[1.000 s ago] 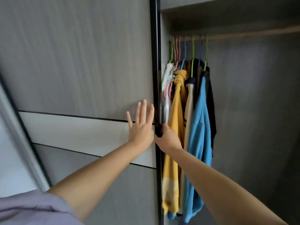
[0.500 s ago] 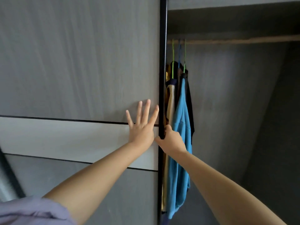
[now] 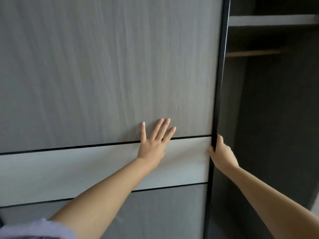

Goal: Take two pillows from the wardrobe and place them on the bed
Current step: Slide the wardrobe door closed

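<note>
A grey wood-grain sliding wardrobe door (image 3: 107, 75) with a pale band across its middle fills most of the view. My left hand (image 3: 154, 142) lies flat on the door, fingers spread, at the band's upper line. My right hand (image 3: 221, 152) grips the door's black edge frame (image 3: 218, 100), fingers wrapped around it. Right of that edge the wardrobe interior (image 3: 276, 118) is dark. No pillows and no bed are in view.
Inside the wardrobe a pale shelf (image 3: 272, 20) runs across the top, and a wooden hanging rail (image 3: 252, 52) sits below it. A lilac sleeve (image 3: 34, 230) shows at the bottom left corner.
The door has slid to the right with both hands on it, covering the hanging clothes. My left hand now sits farther from the door's edge than before.
</note>
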`<state>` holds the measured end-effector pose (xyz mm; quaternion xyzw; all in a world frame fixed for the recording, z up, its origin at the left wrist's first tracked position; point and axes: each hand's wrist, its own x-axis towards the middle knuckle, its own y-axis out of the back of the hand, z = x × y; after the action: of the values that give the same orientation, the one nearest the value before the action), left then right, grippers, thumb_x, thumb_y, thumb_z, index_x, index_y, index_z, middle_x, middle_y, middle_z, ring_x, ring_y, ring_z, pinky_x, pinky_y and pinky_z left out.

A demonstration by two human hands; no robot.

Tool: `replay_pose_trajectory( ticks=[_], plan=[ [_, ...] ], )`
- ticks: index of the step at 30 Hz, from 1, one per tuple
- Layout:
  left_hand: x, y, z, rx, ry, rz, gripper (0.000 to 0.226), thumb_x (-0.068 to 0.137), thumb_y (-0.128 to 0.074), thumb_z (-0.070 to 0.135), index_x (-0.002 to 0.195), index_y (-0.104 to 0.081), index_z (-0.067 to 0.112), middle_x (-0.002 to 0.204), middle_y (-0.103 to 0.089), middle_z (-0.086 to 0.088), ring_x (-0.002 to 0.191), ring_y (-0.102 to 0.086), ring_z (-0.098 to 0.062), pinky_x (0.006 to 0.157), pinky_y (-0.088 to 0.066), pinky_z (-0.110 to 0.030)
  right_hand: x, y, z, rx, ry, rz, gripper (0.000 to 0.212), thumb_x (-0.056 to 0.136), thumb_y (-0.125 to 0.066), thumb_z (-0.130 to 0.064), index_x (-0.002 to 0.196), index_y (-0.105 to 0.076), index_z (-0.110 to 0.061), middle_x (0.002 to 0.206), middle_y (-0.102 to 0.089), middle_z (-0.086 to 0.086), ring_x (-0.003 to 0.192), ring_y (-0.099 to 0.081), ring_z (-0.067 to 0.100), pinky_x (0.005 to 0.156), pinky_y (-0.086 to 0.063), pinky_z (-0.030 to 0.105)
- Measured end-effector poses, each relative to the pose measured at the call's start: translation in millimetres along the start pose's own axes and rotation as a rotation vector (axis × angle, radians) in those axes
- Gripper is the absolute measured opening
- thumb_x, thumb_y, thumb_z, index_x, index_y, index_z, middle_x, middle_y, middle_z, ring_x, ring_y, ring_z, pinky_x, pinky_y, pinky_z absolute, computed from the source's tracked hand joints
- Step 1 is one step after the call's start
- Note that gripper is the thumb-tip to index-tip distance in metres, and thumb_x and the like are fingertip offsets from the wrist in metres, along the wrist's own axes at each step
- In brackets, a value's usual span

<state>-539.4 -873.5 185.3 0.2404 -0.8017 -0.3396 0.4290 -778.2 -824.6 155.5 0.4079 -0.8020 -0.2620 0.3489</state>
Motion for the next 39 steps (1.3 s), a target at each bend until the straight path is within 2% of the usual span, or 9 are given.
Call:
replay_pose_trajectory(
  ticks=[3, 6, 8, 10, 14, 18, 25, 31, 39],
  plan=[
    [-3.8, -6.1, -4.1, -0.008, -0.023, -0.002, 0.111, 0.079, -0.068, 0.040, 0.146, 0.019, 0.028, 0.141, 0.048, -0.001, 0.131, 0.042, -0.020, 0.102, 0.024, -0.063, 1.2, 18.9, 17.1, 0.102, -0.082, 0.082, 0.069, 0.095, -0.039, -0.011, 0.153, -0.004, -0.026, 0.137, -0.047, 0.018, 0.100, -0.059, 0.037, 0.081, -0.052, 0.046],
    [2.8, -12.3, 4.5, -0.038, -0.073, -0.009, 0.116, 0.076, -0.068, 0.047, 0.141, 0.026, 0.028, 0.142, 0.045, 0.002, 0.132, 0.039, -0.020, 0.102, 0.027, -0.058, 0.8, 29.5, 28.5, 0.111, -0.025, 0.173, 0.081, 0.095, -0.046, -0.010, 0.151, 0.005, -0.036, 0.159, -0.010, 0.005, 0.124, -0.048, 0.034, 0.078, -0.052, 0.038],
    [15.5, -11.7, 22.3, -0.071, -0.111, -0.010, 0.117, 0.076, -0.067, 0.047, 0.138, 0.030, 0.029, 0.141, 0.046, 0.002, 0.131, 0.040, -0.020, 0.101, 0.031, -0.056, 0.4, 31.1, 31.6, 0.013, 0.115, 0.208, 0.084, 0.095, -0.053, -0.018, 0.150, 0.007, -0.041, 0.161, 0.009, -0.002, 0.146, -0.017, 0.029, 0.091, -0.048, 0.035],
    [28.8, -9.9, 44.4, -0.109, -0.142, 0.004, 0.117, 0.077, -0.066, 0.047, 0.136, 0.034, 0.028, 0.139, 0.048, 0.003, 0.131, 0.041, -0.020, 0.099, 0.033, -0.055, 3.9, 30.5, 37.4, -0.073, 0.209, 0.172, 0.087, 0.095, -0.057, -0.025, 0.149, 0.009, -0.044, 0.159, 0.021, -0.007, 0.150, 0.004, 0.024, 0.107, -0.039, 0.039],
    [52.9, -7.9, 87.3, -0.168, -0.182, 0.026, 0.116, 0.081, -0.063, 0.044, 0.135, 0.038, 0.026, 0.137, 0.053, 0.003, 0.128, 0.045, -0.018, 0.095, 0.038, -0.053, 21.4, 34.4, 56.1, -0.043, 0.175, 0.079, 0.101, 0.089, -0.065, -0.032, 0.137, 0.021, -0.054, 0.150, 0.039, -0.011, 0.149, 0.005, 0.028, 0.111, -0.038, 0.048],
    [75.2, -2.0, 127.6, -0.200, -0.212, 0.032, 0.113, 0.083, -0.062, 0.041, 0.134, 0.038, 0.025, 0.134, 0.056, 0.004, 0.126, 0.049, -0.017, 0.091, 0.042, -0.052, 41.0, 47.1, 87.4, 0.025, 0.158, 0.145, 0.105, 0.085, -0.070, -0.031, 0.137, 0.018, -0.052, 0.147, 0.041, -0.011, 0.147, 0.020, 0.023, 0.120, -0.018, 0.044],
    [110.8, 3.4, 193.2, -0.143, -0.217, 0.079, 0.114, 0.078, -0.066, 0.045, 0.139, 0.029, 0.028, 0.139, 0.051, 0.001, 0.130, 0.044, -0.017, 0.096, 0.038, -0.054, 67.0, 76.8, 148.9, 0.054, 0.196, 0.214, 0.101, 0.086, -0.070, -0.028, 0.137, 0.012, -0.056, 0.146, 0.038, -0.016, 0.142, 0.029, 0.011, 0.116, -0.014, 0.035],
    [134.3, 11.7, 241.8, -0.018, -0.210, 0.278, 0.121, 0.041, -0.084, 0.059, 0.144, -0.028, 0.027, 0.153, -0.015, -0.002, 0.141, -0.016, -0.017, 0.108, -0.013, -0.058, 85.9, 103.9, 197.0, -0.034, 0.237, 0.198, 0.099, 0.088, -0.067, -0.032, 0.138, 0.015, -0.054, 0.146, 0.041, -0.014, 0.140, 0.033, 0.014, 0.120, -0.016, 0.050],
    [157.6, 19.2, 292.4, 0.011, -0.181, 0.327, 0.120, 0.042, -0.084, 0.059, 0.143, -0.026, 0.027, 0.152, -0.017, 0.000, 0.140, -0.018, -0.015, 0.108, -0.016, -0.056, 105.3, 130.7, 240.6, -0.113, 0.311, 0.165, 0.098, 0.088, -0.066, -0.033, 0.141, 0.015, -0.047, 0.145, 0.044, -0.013, 0.141, 0.032, 0.018, 0.117, -0.016, 0.059]
  ],
)
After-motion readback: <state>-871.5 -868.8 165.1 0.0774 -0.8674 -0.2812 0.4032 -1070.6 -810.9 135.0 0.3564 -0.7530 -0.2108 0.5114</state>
